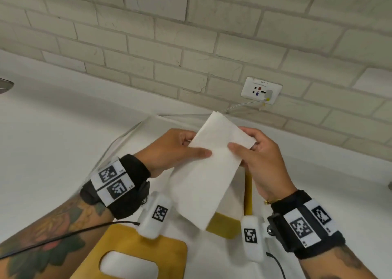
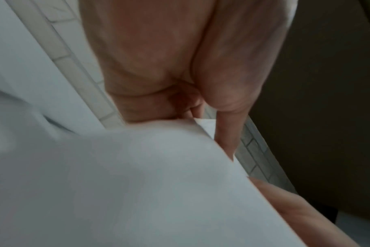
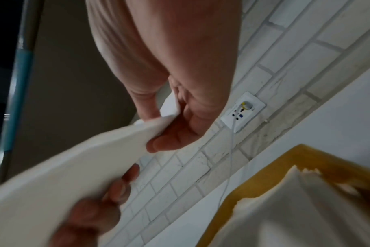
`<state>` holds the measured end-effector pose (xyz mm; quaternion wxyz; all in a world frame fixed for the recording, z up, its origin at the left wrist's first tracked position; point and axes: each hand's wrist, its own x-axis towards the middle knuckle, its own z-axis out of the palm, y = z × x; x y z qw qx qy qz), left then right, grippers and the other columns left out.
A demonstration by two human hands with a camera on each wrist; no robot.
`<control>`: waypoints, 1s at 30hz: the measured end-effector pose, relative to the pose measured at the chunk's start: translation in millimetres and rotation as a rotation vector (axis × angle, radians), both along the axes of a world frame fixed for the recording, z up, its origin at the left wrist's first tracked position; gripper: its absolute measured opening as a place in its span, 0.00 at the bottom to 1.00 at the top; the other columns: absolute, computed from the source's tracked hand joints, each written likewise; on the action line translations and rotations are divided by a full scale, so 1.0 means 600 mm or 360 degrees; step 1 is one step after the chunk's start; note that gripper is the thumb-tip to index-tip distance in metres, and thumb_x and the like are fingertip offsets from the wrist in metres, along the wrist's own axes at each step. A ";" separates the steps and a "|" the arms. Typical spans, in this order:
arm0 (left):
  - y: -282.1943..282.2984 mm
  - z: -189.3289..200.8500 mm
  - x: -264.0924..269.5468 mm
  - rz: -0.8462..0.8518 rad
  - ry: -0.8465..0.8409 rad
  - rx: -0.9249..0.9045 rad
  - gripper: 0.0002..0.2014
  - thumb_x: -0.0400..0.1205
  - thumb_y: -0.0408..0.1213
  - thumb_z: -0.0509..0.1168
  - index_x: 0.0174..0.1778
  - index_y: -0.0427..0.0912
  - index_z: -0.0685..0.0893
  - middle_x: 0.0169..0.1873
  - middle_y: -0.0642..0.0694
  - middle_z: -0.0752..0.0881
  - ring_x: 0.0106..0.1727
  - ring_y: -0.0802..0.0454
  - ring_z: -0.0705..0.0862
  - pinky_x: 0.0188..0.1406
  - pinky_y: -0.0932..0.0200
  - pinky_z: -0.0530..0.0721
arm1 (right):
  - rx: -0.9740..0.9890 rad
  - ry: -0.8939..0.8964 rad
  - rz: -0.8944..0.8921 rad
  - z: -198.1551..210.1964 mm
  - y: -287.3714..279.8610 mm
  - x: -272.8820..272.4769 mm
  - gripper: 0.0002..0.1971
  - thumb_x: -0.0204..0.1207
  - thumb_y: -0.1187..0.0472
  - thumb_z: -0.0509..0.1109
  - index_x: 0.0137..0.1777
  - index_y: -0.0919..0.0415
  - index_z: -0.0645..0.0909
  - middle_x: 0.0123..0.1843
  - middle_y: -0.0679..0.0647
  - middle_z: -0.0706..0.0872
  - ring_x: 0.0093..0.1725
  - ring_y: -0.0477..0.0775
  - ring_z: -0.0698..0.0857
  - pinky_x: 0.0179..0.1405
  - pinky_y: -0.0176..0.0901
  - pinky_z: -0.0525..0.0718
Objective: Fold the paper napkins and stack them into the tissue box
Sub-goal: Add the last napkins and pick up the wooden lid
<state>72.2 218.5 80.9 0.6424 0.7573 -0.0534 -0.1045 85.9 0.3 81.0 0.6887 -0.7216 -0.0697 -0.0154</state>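
A white paper napkin (image 1: 209,168), folded into a long strip, hangs in the air between both hands above the yellow tissue box (image 1: 248,196). My left hand (image 1: 180,149) pinches its left edge, thumb on top. My right hand (image 1: 252,149) pinches the right edge, thumb on the near face, fingers behind. The napkin (image 2: 137,183) fills the lower left wrist view under the left hand (image 2: 180,83). From the right wrist, the right hand (image 3: 175,117) grips the napkin (image 3: 74,167) over the box (image 3: 306,158), which holds white napkins (image 3: 296,208).
The yellow box lid (image 1: 137,253) with an oval slot lies at the front on the white counter (image 1: 63,141). A brick wall (image 1: 191,34) stands behind, with a socket (image 1: 262,90) and a white cable (image 1: 239,106) running down to the counter.
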 end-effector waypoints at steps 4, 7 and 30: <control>-0.023 -0.034 -0.019 0.0024 0.0055 0.0072 0.20 0.77 0.32 0.79 0.64 0.45 0.83 0.42 0.46 0.93 0.42 0.49 0.92 0.34 0.60 0.87 | -0.0085 0.0104 -0.0262 -0.027 -0.041 0.057 0.16 0.77 0.72 0.76 0.61 0.58 0.83 0.56 0.56 0.92 0.55 0.58 0.92 0.59 0.56 0.90; -0.040 -0.057 -0.038 0.0119 0.0038 0.0166 0.24 0.77 0.28 0.78 0.65 0.50 0.81 0.41 0.39 0.90 0.38 0.48 0.93 0.37 0.57 0.91 | -0.0285 0.0163 -0.0324 -0.054 -0.062 0.092 0.18 0.76 0.72 0.77 0.63 0.57 0.81 0.57 0.59 0.91 0.50 0.54 0.91 0.52 0.50 0.90; -0.052 -0.082 -0.092 -0.0220 -0.0959 0.1328 0.14 0.81 0.58 0.61 0.50 0.61 0.92 0.46 0.61 0.83 0.46 0.58 0.80 0.39 0.61 0.81 | -0.1698 -0.0080 -0.0072 -0.094 -0.073 0.168 0.14 0.83 0.53 0.71 0.66 0.53 0.85 0.66 0.55 0.83 0.67 0.58 0.81 0.71 0.54 0.78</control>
